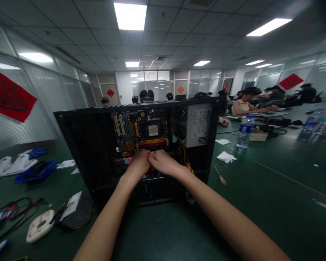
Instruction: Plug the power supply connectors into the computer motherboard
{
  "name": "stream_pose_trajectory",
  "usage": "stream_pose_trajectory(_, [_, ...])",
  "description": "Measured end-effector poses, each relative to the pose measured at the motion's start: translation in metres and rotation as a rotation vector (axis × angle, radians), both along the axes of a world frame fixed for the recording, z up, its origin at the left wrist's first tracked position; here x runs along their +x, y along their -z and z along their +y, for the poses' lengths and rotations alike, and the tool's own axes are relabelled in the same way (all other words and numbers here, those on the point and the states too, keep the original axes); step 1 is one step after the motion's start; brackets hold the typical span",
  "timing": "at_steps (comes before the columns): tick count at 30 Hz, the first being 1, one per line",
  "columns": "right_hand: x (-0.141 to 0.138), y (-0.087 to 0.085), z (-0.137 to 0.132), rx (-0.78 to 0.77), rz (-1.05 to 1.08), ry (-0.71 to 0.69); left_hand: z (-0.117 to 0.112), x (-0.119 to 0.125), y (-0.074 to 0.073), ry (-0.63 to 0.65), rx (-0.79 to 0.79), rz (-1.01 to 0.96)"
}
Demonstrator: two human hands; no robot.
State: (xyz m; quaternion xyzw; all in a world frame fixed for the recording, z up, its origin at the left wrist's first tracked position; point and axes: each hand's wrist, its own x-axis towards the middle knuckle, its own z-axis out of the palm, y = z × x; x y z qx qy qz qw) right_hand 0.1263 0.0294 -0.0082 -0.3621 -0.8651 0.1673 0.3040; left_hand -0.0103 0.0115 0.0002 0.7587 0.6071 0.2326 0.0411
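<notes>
Two bare hands, the left hand [140,162] and the right hand [165,162], meet at the open side of a black computer case [80,145] standing on the green table [260,203]. Their fingers are curled inward, but I can't tell whether they grip anything. The case looks heavy and stiff to me, best held by its metal frame. Inside, the circuit board [160,119] is probably fragile, to be touched only at its edges; the power supply [197,125] looks weighty. A screwdriver [220,176] lies to the right; farther off stands a water bottle [246,132], and beyond it sits a co-worker [243,108].
</notes>
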Motion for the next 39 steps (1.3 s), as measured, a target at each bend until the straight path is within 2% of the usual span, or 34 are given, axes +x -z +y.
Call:
stream_pose_trajectory(5, [0.0,-0.002,-0.002,-0.02,0.04,-0.016,0.0,0.001,-0.002,0.0,0.016,-0.027])
stream_pose_trajectory(13, [0.001,0.001,-0.001,-0.074,0.015,-0.006,0.016,-0.007,0.017,0.1,-0.024,-0.126])
stream_pose_trajectory(16, [0.001,-0.001,-0.003,-0.078,0.034,0.002,0.011,-0.004,0.01,0.088,0.004,-0.101])
stream_pose_trajectory(20, [0.001,-0.005,-0.006,-0.011,0.104,0.059,0.002,0.003,-0.003,0.028,0.08,-0.198])
stream_pose_trajectory(22, [0.001,-0.005,-0.006,0.015,0.093,0.076,0.002,0.004,-0.005,0.008,0.048,-0.212])
stream_pose_trajectory(26, [0.002,-0.001,-0.002,0.012,-0.11,0.056,0.005,0.003,-0.002,0.031,-0.107,-0.07])
stream_pose_trajectory(31, [0.007,-0.001,-0.002,0.085,-0.371,0.082,-0.002,0.006,-0.005,-0.062,-0.038,0.234])
stream_pose_trajectory(36, [0.019,-0.006,-0.001,-0.088,-0.464,0.097,-0.006,0.01,-0.006,-0.029,-0.068,0.291])
stream_pose_trajectory(39, [0.027,-0.007,0.002,-0.211,-0.61,0.149,-0.007,0.009,-0.003,0.005,-0.083,0.332])
